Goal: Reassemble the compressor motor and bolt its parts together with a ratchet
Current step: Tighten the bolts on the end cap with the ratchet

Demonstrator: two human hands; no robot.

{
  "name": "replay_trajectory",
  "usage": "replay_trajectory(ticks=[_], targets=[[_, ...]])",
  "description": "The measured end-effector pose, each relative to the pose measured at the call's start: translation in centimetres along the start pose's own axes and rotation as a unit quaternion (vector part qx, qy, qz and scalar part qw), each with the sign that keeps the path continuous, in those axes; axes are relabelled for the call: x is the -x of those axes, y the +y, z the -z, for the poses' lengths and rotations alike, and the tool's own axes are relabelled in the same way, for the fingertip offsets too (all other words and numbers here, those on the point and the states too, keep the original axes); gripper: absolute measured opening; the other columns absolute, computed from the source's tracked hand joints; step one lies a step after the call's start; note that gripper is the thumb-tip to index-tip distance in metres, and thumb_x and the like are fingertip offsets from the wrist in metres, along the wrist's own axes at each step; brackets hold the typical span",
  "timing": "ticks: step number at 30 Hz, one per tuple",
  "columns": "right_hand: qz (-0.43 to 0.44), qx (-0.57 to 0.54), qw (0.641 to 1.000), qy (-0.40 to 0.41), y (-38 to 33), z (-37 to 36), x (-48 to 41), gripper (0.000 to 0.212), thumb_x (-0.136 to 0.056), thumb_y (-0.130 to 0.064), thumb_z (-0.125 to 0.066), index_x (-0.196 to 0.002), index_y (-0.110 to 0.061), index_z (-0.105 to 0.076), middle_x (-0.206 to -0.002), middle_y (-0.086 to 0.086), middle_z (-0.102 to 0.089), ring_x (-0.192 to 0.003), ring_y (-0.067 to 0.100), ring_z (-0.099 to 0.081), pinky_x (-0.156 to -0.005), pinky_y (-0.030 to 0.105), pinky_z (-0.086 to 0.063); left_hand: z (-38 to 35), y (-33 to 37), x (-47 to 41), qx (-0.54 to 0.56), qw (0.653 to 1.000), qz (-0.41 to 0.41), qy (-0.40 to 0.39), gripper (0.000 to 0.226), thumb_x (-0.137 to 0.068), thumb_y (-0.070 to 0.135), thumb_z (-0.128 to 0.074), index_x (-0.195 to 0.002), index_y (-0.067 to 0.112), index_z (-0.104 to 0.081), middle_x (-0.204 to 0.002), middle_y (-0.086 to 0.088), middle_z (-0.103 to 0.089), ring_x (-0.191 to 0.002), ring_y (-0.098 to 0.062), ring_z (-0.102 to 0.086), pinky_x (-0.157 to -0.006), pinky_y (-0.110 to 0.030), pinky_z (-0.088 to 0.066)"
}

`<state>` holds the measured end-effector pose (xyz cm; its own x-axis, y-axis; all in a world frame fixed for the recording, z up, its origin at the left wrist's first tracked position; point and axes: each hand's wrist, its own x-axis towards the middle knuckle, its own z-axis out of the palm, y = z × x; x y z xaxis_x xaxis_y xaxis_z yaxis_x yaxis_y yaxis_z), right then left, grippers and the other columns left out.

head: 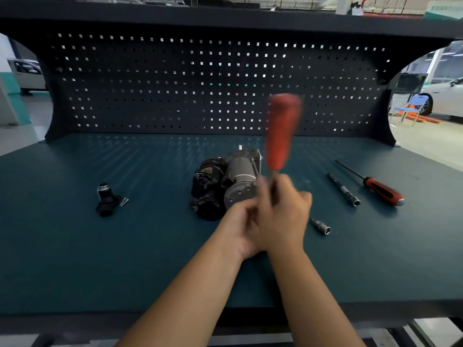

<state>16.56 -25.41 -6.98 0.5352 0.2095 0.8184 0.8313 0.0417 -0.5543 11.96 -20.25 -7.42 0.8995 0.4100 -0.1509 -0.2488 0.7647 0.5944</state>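
Observation:
The compressor motor (225, 181), black with a silver cylinder, lies at the middle of the green bench top. Just in front of it my right hand (283, 216) grips the lower end of a ratchet whose red handle (281, 131) points upward and is blurred by motion. My left hand (240, 226) is cupped against the right hand near the tool's head; what its fingers hold is hidden. A short socket (322, 226) lies right of my hands. A long extension bar (344, 190) lies farther right.
A red-handled screwdriver (375, 185) lies at the right of the bench. A small black part (106, 200) with a few screws (124, 202) beside it sits at the left. A dark pegboard (200, 83) closes the back. The bench's front edge (75, 314) runs below my forearms.

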Motion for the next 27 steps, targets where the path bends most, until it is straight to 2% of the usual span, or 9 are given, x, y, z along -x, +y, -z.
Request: replay_trajectory(ticks=[2,5,8,10,12,13,17,22,27], targets=[[-0.125,-0.078,0.988,0.042,0.3,0.4,-0.5,0.035,-0.089,-0.044,-0.045,-0.060,-0.029,-0.030,-0.047,-0.011,-0.035,-0.050,0.010,-0.032,-0.061,0.033,-0.029,0.4,0.1,-0.2,-0.032,0.999,0.015,0.028,0.023,-0.070,0.026,-0.063,-0.089,0.015,-0.067,-0.090,-0.002,-0.066,-0.079,-0.019,-0.063,-0.074,-0.034,-0.049],[-0.165,-0.099,0.980,0.049,0.8,0.4,-0.5,0.039,-0.093,-0.035,-0.051,-0.061,-0.028,-0.030,-0.049,-0.010,-0.036,-0.057,0.023,-0.040,-0.059,0.035,-0.032,0.3,0.3,0.1,-0.031,0.998,0.035,0.042,0.037,-0.084,0.032,-0.056,-0.117,0.018,-0.064,-0.115,-0.004,-0.066,-0.093,-0.022,-0.061,-0.084,-0.039,-0.045],[-0.078,-0.080,0.994,-0.010,0.4,0.2,-0.2,0.036,-0.093,-0.028,-0.057,-0.064,-0.029,-0.035,-0.051,-0.013,-0.039,-0.058,0.022,-0.042,-0.065,0.032,-0.029,0.3,0.3,0.2,-0.017,0.999,0.036,0.027,0.026,-0.090,0.022,-0.049,-0.106,0.007,-0.064,-0.094,-0.010,-0.070,-0.081,-0.022,-0.067,-0.072,-0.031,-0.053],[0.044,-0.008,0.997,-0.061,0.0,0.1,0.0,0.025,-0.089,-0.032,-0.055,-0.068,-0.020,-0.051,-0.059,-0.011,-0.051,-0.059,0.017,-0.047,-0.069,0.032,-0.028,0.1,0.2,0.6,0.047,0.997,0.038,-0.053,0.017,-0.080,0.002,-0.062,-0.095,-0.003,-0.064,-0.080,-0.019,-0.068,-0.074,-0.025,-0.069,-0.066,-0.030,-0.057],[0.128,0.043,0.986,-0.098,-0.2,-0.2,0.3,0.030,-0.088,-0.037,-0.050,-0.074,-0.013,-0.062,-0.068,-0.003,-0.060,-0.063,0.021,-0.053,-0.070,0.037,-0.036,-0.7,0.1,1.4,0.122,0.985,0.030,-0.114,0.023,-0.066,-0.012,-0.072,-0.087,-0.012,-0.063,-0.076,-0.027,-0.063,-0.085,-0.028,-0.063,-0.085,-0.033,-0.052],[0.129,0.052,0.986,-0.095,-0.3,-0.3,0.3,0.032,-0.088,-0.039,-0.048,-0.076,-0.013,-0.064,-0.071,-0.003,-0.062,-0.065,0.021,-0.054,-0.070,0.040,-0.038,-0.9,0.1,1.5,0.130,0.986,0.030,-0.096,0.022,-0.063,-0.007,-0.075,-0.083,-0.010,-0.064,-0.074,-0.024,-0.063,-0.088,-0.025,-0.060,-0.091,-0.027,-0.046],[-0.031,-0.024,0.999,-0.018,-0.3,-0.1,-0.2,0.036,-0.088,-0.045,-0.043,-0.077,-0.014,-0.059,-0.064,-0.009,-0.055,-0.062,-0.002,-0.043,-0.074,0.034,-0.029,-0.5,0.2,0.5,0.042,0.999,0.023,-0.010,0.026,-0.088,0.016,-0.053,-0.084,-0.001,-0.072,-0.085,-0.013,-0.070,-0.076,-0.023,-0.070,-0.067,-0.028,-0.057],[-0.075,-0.036,0.996,-0.005,-0.5,-0.4,-0.1,0.028,-0.089,-0.040,-0.048,-0.078,-0.016,-0.057,-0.067,-0.013,-0.051,-0.058,-0.003,-0.042,-0.076,0.026,-0.026,-0.1,0.2,0.8,0.027,0.999,0.036,0.009,0.030,-0.097,0.018,-0.045,-0.098,0.002,-0.070,-0.098,-0.011,-0.069,-0.087,-0.021,-0.068,-0.077,-0.029,-0.054],[-0.112,-0.076,0.991,0.021,-0.4,0.2,-0.8,0.034,-0.096,-0.030,-0.050,-0.065,-0.028,-0.036,-0.052,-0.013,-0.038,-0.052,0.011,-0.037,-0.063,0.042,-0.038,-0.3,0.3,0.9,-0.027,0.998,0.030,0.042,0.023,-0.089,0.023,-0.053,-0.111,0.017,-0.056,-0.103,-0.002,-0.060,-0.096,-0.018,-0.056,-0.084,-0.033,-0.043]])
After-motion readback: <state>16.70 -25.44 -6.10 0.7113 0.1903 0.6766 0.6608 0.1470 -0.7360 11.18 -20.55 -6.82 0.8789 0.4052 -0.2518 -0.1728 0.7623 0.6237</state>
